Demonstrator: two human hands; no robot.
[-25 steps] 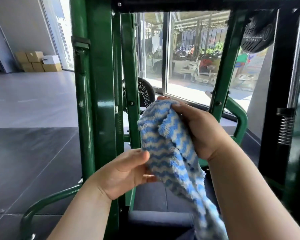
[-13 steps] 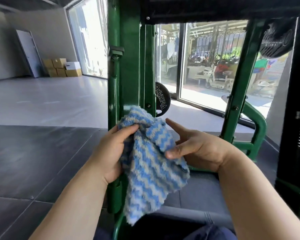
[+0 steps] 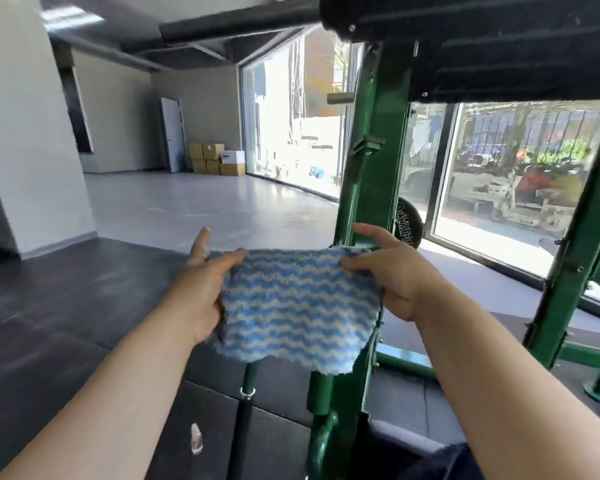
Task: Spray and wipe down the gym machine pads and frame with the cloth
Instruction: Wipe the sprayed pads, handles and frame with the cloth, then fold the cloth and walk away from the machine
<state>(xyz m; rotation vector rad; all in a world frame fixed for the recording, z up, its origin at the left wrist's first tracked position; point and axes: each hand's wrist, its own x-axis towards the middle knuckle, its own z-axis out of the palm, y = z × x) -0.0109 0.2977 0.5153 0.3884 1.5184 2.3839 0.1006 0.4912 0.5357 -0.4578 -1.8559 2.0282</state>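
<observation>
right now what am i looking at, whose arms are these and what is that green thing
The picture comes from a camera worn on a person's head, looking forward and down, so the bare arms are theirs. The left hand and right hand each pinch a top corner of a fluffy blue and white wavy-striped cloth, holding it spread in the air. Behind it stands the green painted metal frame of a gym machine, with a black ribbed panel overhead and a black round weight plate beside the upright. Brown cardboard boxes sit by the far window.
</observation>
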